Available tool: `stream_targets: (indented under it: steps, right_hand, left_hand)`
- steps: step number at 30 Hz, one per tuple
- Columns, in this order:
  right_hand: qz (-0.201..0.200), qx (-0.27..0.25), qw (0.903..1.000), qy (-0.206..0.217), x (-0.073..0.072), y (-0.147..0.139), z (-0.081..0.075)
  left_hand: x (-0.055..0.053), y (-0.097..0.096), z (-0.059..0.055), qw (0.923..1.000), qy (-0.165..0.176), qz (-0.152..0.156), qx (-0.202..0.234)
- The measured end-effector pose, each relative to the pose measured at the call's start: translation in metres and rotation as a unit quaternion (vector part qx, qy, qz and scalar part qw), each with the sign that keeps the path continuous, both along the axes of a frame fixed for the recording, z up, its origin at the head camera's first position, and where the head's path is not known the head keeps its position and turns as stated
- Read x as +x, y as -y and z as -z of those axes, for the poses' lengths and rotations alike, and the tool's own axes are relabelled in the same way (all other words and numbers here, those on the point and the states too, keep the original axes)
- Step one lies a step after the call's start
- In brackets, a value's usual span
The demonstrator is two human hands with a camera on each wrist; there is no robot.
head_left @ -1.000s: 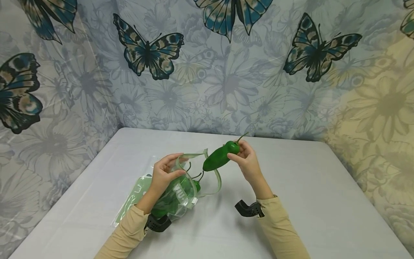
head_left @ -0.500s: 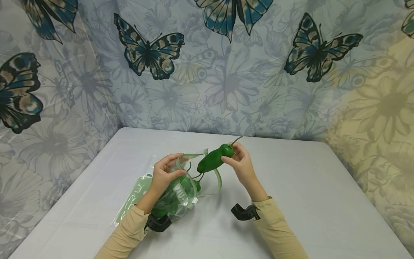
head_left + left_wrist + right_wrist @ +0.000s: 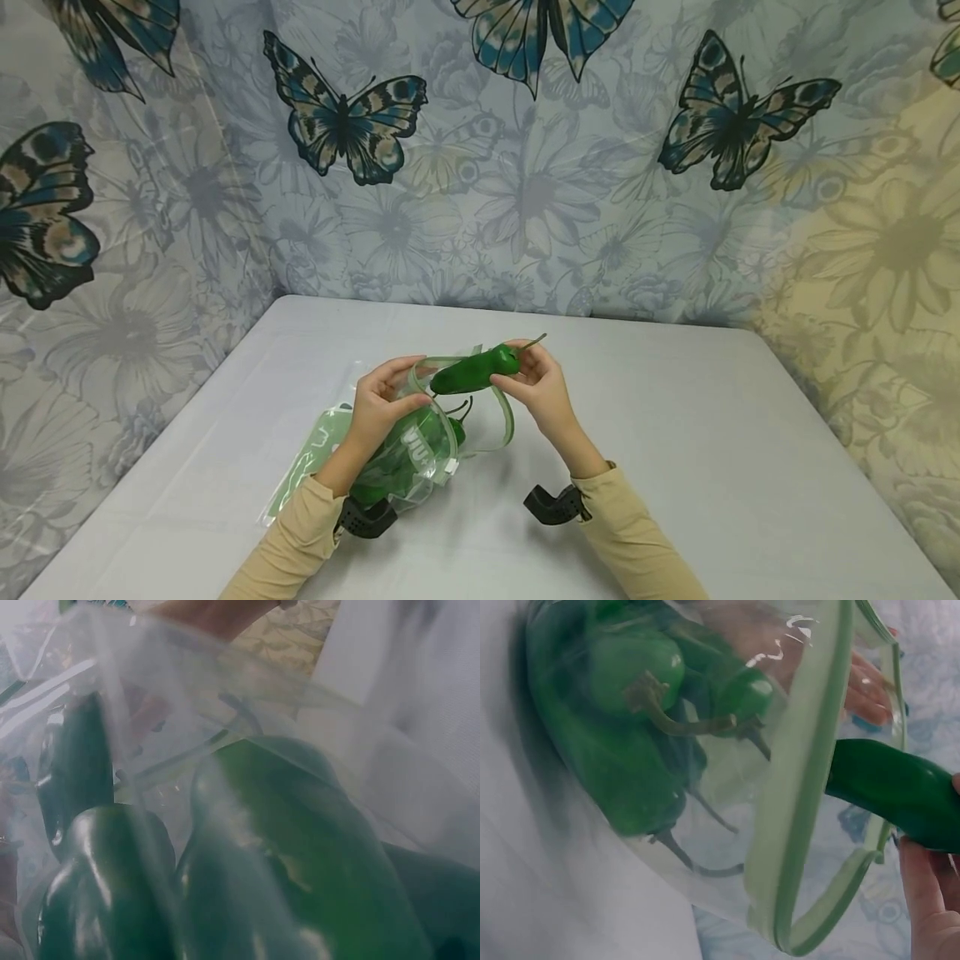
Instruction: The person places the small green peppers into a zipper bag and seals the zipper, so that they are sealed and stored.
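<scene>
A clear zip bag (image 3: 430,482) with a green zip band lies on its side, its mouth spread wide toward the right. My left hand (image 3: 381,406) pinches the rim of the mouth between thumb and fingers. Several green peppers (image 3: 604,761) with curved stems lie inside, seen through the plastic in the right wrist view. Between thumb and fingers, my right hand (image 3: 542,395) grips one long green pepper (image 3: 472,372) by its stem end. This pepper's tip points left, at the bag's opening. Through the plastic, the left wrist view shows peppers (image 3: 285,847) close up.
A white-covered table (image 3: 712,467) spreads under both hands. Beneath the bag's left part lies a flat green printed plastic piece (image 3: 303,462). Behind the table hangs a butterfly-patterned cloth (image 3: 540,225).
My right hand has moved left and slightly down, bringing the held pepper from right of the bag to its mouth, and the pepper now lies flatter. The left hand has stayed put.
</scene>
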State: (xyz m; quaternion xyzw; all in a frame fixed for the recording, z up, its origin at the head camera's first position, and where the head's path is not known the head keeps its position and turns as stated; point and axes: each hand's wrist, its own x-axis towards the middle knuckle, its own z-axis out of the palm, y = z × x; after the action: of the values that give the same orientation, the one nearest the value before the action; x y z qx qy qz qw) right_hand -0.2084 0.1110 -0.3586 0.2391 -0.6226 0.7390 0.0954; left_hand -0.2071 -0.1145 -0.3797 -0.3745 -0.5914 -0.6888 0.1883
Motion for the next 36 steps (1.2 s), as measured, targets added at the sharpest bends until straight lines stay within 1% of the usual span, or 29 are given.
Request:
stream_targets:
  steps: [2, 5, 9, 12, 16, 21, 24, 27, 36]
  right_hand:
    - [-0.002, 0.010, 0.9999, -0.006, 0.001, 0.003, 0.000]
    - [-0.002, 0.025, 0.9995, -0.018, 0.003, 0.007, 0.001]
    - [0.011, 0.045, 0.9984, -0.032, 0.005, 0.011, 0.002]
    - [0.025, 0.065, 0.9970, -0.033, 0.012, 0.013, -0.006]
    - [0.037, 0.082, 0.9957, -0.021, 0.019, 0.016, -0.015]
    - [0.030, 0.090, 0.9954, -0.004, 0.021, 0.021, -0.012]
    - [0.016, 0.101, 0.9947, 0.010, 0.022, 0.024, -0.009]
    - [0.006, 0.109, 0.9938, 0.017, 0.023, 0.026, -0.006]
    - [0.006, 0.119, 0.9929, -0.003, 0.023, 0.029, -0.004]
  left_hand:
    - [0.000, 0.000, 0.000, 1.0000, 0.001, -0.003, -0.002]
    - [0.000, -0.001, -0.001, 1.0000, 0.003, 0.002, -0.003]
    - [0.000, -0.001, -0.001, 0.9999, -0.004, 0.011, 0.001]
    - [0.000, -0.001, -0.001, 0.9999, -0.005, 0.014, 0.003]
    - [0.000, -0.001, -0.002, 0.9999, -0.005, 0.015, 0.003]
    - [0.000, 0.000, 0.000, 0.9999, -0.001, 0.014, 0.002]
    - [0.001, 0.000, 0.000, 0.9999, 0.006, 0.012, 0.001]
    - [0.002, 0.000, 0.000, 0.9999, 0.005, 0.010, -0.002]
    - [0.002, -0.001, -0.002, 0.9999, 0.003, 0.012, -0.006]
